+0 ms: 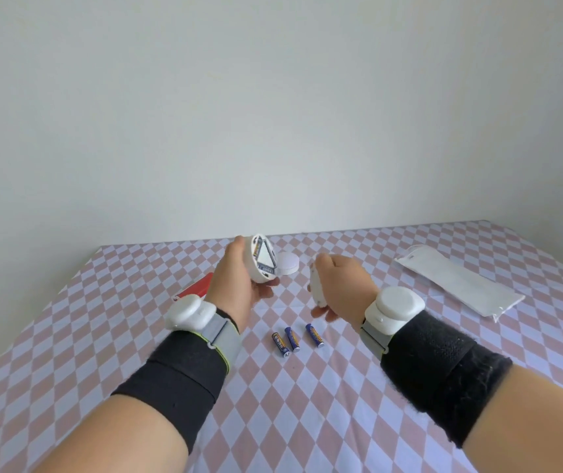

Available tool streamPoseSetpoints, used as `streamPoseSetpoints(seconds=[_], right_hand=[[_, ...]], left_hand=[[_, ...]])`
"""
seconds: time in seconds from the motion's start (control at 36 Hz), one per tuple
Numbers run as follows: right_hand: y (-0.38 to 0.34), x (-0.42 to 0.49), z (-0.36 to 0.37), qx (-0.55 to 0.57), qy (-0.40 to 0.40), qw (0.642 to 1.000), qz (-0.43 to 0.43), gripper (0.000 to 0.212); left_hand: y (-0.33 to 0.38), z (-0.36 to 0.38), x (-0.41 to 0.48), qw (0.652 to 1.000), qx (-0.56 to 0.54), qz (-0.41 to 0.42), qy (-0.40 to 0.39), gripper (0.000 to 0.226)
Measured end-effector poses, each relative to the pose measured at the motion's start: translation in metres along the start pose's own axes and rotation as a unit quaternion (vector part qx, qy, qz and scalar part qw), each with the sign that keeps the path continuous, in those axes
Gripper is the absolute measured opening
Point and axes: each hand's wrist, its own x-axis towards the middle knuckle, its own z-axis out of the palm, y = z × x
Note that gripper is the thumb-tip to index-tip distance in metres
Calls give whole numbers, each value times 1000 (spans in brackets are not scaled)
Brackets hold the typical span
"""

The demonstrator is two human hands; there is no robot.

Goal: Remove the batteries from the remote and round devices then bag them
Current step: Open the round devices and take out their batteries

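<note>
On the pink-and-white checked tablecloth [341, 404], a flat white plastic bag [457, 279] lies well apart to the right, seemingly unfilled. The left hand [239, 278] grips an opened round white device [263, 264], which apparently still holds cells. The right hand [338, 285] curls its fingers around a white cover [315, 288]. A second round white device [288, 262] sits behind, likely untouched. Three small blue batteries [293, 339] lie loose between the wrists, not yet bagged.

Behind the left hand [239, 285] a white rounded pod [188, 310] sits on a grey strap [222, 332] edged yellow-green; the right hand [338, 285] has a matching pod [396, 305] and strap [373, 336]. Wide black fabric bands [177, 373] wrap both forearms.
</note>
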Motion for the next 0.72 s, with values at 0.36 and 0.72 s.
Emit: streamPoseSetpoints(seconds=[0.36,0.72], right_hand=[[92,33,-7,-530,-45,846,32,35],[76,16,72,-481,-36,875,-44,67]], left_hand=[[-33,-26,10,985,-113,-128,-7,54],[-46,-49,27,988,-73,-133,24,51]])
